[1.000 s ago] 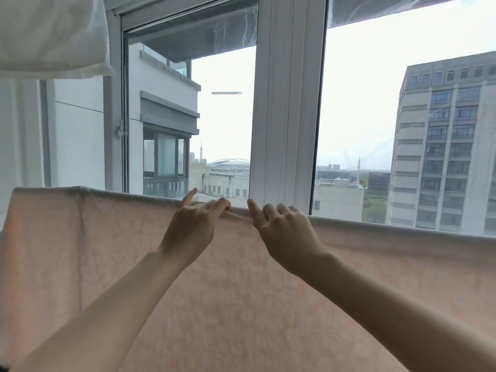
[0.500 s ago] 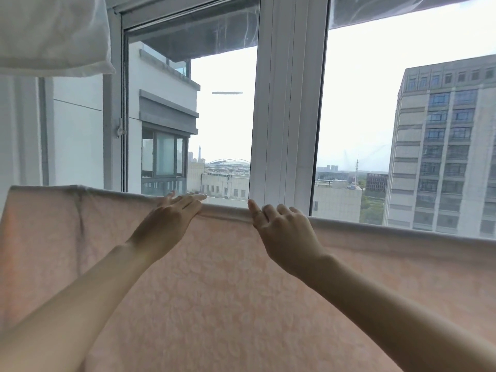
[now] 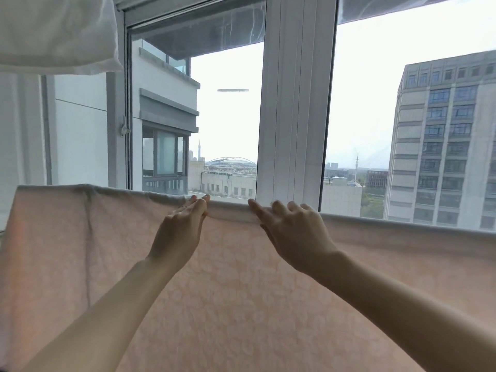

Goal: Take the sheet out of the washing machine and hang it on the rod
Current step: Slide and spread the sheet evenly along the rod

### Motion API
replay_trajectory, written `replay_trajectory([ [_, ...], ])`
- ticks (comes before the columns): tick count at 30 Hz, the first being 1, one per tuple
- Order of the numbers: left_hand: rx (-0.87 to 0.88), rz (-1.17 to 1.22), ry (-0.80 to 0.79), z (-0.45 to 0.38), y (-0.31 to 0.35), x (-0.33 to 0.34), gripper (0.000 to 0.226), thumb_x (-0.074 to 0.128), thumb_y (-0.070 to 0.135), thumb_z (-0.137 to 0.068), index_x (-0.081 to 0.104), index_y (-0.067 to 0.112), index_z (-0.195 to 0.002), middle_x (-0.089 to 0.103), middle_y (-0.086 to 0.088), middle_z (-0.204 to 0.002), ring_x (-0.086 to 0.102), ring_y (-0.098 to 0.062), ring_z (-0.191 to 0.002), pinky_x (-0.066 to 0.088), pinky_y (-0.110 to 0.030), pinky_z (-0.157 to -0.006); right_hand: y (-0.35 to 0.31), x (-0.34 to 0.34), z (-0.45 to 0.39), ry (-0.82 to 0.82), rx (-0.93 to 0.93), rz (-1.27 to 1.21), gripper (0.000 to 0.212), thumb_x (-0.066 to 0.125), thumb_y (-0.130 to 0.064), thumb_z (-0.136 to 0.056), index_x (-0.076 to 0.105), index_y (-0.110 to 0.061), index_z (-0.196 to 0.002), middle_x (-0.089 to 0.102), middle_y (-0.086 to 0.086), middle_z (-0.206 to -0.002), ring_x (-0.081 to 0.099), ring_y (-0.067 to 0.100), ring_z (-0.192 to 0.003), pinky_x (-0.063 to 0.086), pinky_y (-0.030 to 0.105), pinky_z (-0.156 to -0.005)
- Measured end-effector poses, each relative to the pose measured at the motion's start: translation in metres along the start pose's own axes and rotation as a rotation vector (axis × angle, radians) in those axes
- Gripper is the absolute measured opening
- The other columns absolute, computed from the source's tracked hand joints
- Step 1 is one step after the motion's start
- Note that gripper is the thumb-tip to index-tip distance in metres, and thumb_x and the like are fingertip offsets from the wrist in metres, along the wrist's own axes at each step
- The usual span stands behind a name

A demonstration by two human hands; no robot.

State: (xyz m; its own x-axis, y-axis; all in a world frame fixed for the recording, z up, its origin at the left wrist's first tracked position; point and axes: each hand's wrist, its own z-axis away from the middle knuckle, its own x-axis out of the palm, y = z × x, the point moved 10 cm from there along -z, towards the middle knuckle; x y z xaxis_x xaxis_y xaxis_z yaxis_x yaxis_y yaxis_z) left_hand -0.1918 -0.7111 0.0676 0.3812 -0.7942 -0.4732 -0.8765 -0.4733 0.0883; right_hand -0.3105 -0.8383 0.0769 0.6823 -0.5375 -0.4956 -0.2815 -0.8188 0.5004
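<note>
Where the pale pink sheet (image 3: 241,291) is draped over a horizontal line in front of the window (image 3: 228,116), both hands are laid along its folded top edge, a short gap being left between them. The left hand (image 3: 179,232) is held flat, its fingers straight and close together, the fingertips (image 3: 200,204) being pressed on the fold; nothing is clasped in this grip. The right hand (image 3: 292,232) is seen with the knuckles raised and the fingers bent over the edge; whether cloth is pinched in that grip cannot be told. The rod itself is hidden under the fabric. The sheet is spread across the lower frame. White cloth (image 3: 53,33) is hung at the upper left.
</note>
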Motion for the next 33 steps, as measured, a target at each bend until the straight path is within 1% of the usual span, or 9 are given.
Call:
replay_trajectory([
  [5, -0.009, -0.028, 0.005, -0.001, -0.002, -0.001, 0.016, 0.050, 0.018, -0.099, 0.059, 0.006, -0.107, 0.064, -0.013, -0.127, 0.066, -0.032, -0.109, 0.058, -0.040, -0.080, -0.028, 0.004, -0.024, -0.074, 0.013, 0.030, 0.075, 0.051, -0.029, -0.096, 0.004, -0.012, -0.153, 0.052, 0.013, -0.125, 0.057, 0.028, -0.098, 0.046, 0.039, -0.083],
  [7, -0.020, -0.025, 0.010, -0.001, -0.001, -0.003, 0.026, 0.051, 0.018, -0.098, 0.059, 0.006, -0.119, 0.067, -0.013, -0.121, 0.069, -0.031, -0.103, 0.058, -0.038, -0.079, -0.044, 0.008, -0.037, -0.068, -0.009, 0.051, 0.076, 0.052, -0.029, -0.097, 0.004, -0.008, -0.152, 0.051, 0.014, -0.129, 0.057, 0.029, -0.103, 0.046, 0.038, -0.083],
  [9, -0.021, -0.021, 0.020, -0.001, 0.003, -0.005, 0.029, 0.055, 0.018, -0.097, 0.060, 0.006, -0.123, 0.069, -0.012, -0.117, 0.070, -0.029, -0.101, 0.058, -0.037, -0.078, -0.055, 0.014, -0.051, -0.066, -0.032, 0.056, 0.072, 0.048, -0.029, -0.099, 0.005, -0.006, -0.152, 0.052, 0.013, -0.129, 0.058, 0.029, -0.103, 0.047, 0.036, -0.080],
  [16, -0.009, -0.009, 0.028, -0.002, -0.005, -0.004, 0.020, 0.063, 0.012, -0.092, 0.061, 0.008, -0.112, 0.074, -0.008, -0.098, 0.074, -0.022, -0.080, 0.060, -0.031, -0.065, -0.078, 0.024, -0.075, -0.061, -0.057, 0.046, 0.065, 0.045, -0.019, -0.099, 0.009, -0.006, -0.152, 0.056, 0.011, -0.123, 0.062, 0.029, -0.101, 0.049, 0.033, -0.074],
  [22, 0.056, -0.023, 0.087, -0.003, 0.001, -0.010, 0.016, 0.070, 0.008, -0.087, 0.064, 0.008, -0.102, 0.075, -0.007, -0.092, 0.074, -0.022, -0.074, 0.056, -0.028, -0.062, -0.073, 0.024, -0.075, -0.052, -0.009, 0.029, 0.061, 0.041, -0.018, -0.101, 0.010, -0.009, -0.153, 0.056, 0.013, -0.125, 0.059, 0.035, -0.112, 0.051, 0.036, -0.079],
  [24, 0.071, -0.036, 0.096, -0.003, 0.002, -0.010, 0.016, 0.072, 0.008, -0.085, 0.065, 0.008, -0.100, 0.075, -0.006, -0.093, 0.074, -0.022, -0.078, 0.057, -0.031, -0.067, -0.072, 0.024, -0.074, -0.044, -0.004, 0.043, 0.063, 0.045, -0.020, -0.099, 0.014, -0.011, -0.153, 0.059, 0.011, -0.120, 0.062, 0.033, -0.105, 0.052, 0.035, -0.077],
  [28, 0.119, -0.076, 0.116, -0.002, 0.003, -0.010, 0.014, 0.070, 0.014, -0.086, 0.066, 0.011, -0.100, 0.074, -0.005, -0.106, 0.071, -0.023, -0.098, 0.052, -0.042, -0.092, -0.072, 0.023, -0.069, -0.017, -0.005, 0.067, 0.067, 0.067, -0.024, -0.084, 0.041, -0.017, -0.145, 0.065, 0.003, -0.086, 0.063, 0.021, -0.067, 0.047, 0.029, -0.055],
  [31, 0.135, -0.087, 0.139, -0.002, -0.003, -0.015, 0.015, 0.068, 0.013, -0.087, 0.064, 0.011, -0.101, 0.073, -0.005, -0.106, 0.070, -0.024, -0.100, 0.050, -0.046, -0.095, -0.073, 0.020, -0.065, 0.012, -0.032, 0.052, 0.066, 0.062, -0.020, -0.088, 0.035, -0.017, -0.148, 0.062, 0.004, -0.086, 0.058, 0.019, -0.064, 0.041, 0.030, -0.054],
  [33, 0.111, -0.058, 0.135, -0.003, -0.014, -0.017, 0.020, 0.067, 0.006, -0.087, 0.062, 0.010, -0.105, 0.073, -0.005, -0.104, 0.069, -0.025, -0.099, 0.051, -0.047, -0.094, -0.071, 0.017, -0.062, 0.015, -0.034, 0.072, 0.065, 0.058, -0.019, -0.091, 0.030, -0.016, -0.150, 0.060, 0.004, -0.086, 0.054, 0.018, -0.063, 0.033, 0.030, -0.053],
])
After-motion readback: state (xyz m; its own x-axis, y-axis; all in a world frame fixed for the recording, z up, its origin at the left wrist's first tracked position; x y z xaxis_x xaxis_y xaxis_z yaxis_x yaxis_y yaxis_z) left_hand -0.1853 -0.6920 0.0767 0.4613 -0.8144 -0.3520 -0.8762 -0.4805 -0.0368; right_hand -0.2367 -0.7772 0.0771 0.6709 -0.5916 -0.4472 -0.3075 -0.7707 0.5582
